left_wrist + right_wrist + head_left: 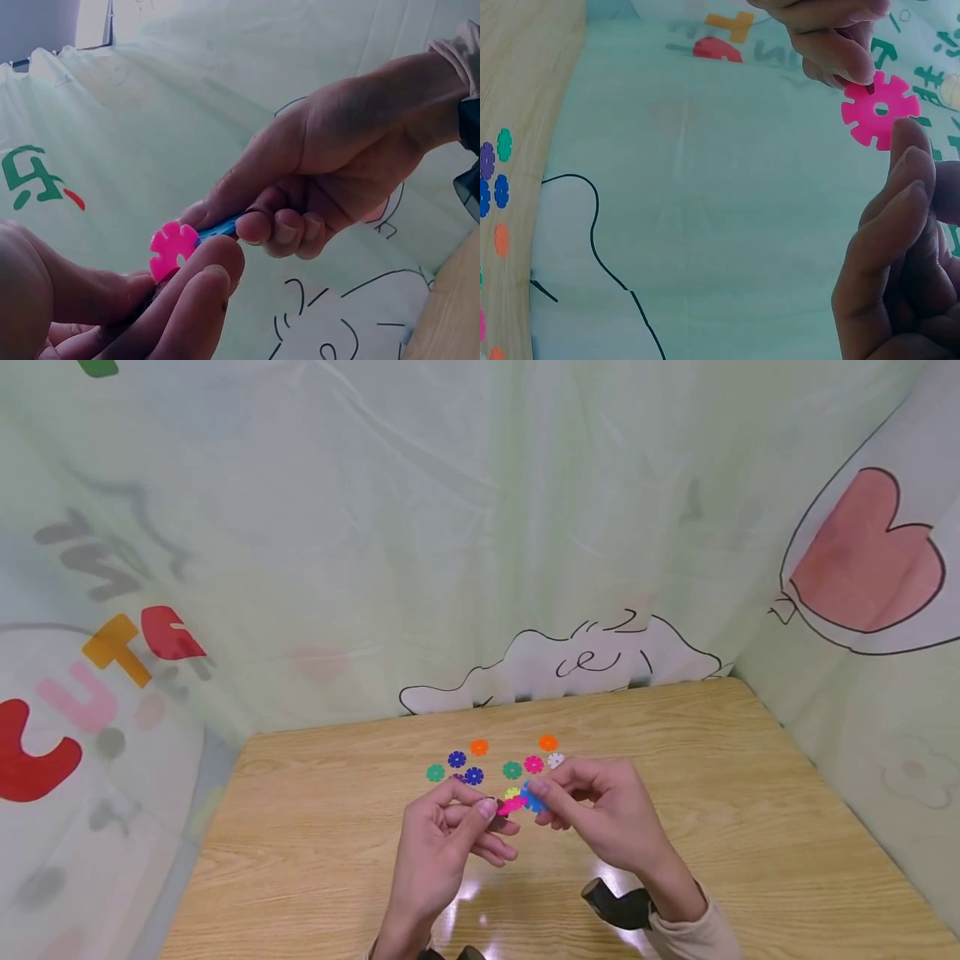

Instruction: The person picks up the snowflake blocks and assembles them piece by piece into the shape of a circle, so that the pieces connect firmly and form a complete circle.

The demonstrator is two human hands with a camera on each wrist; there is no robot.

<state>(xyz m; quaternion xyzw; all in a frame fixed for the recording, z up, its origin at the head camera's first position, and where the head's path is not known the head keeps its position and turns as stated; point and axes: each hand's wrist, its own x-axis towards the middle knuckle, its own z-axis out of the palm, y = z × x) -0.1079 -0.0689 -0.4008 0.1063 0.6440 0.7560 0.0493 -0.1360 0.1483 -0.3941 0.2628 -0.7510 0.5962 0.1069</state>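
In the head view my left hand (442, 843) pinches a small dark piece between thumb and fingers. A pink notched plastic disc (172, 251) stands out from that grip, and the dark piece shows at a notch on its edge in the right wrist view. My right hand (611, 810) pinches a blue notched disc (533, 798) between thumb and fingers. The blue disc meets the pink disc's edge; whether they are locked together, I cannot tell. Both hands are raised in front of me, and fingers cover much of the blue and dark pieces.
Loose notched discs lie on the wooden table (315, 827) beyond my hands, among them orange (479, 747), green (512, 770), dark blue (457, 759) and white (556, 761) ones. A printed curtain (420, 543) hangs behind and beside the table.
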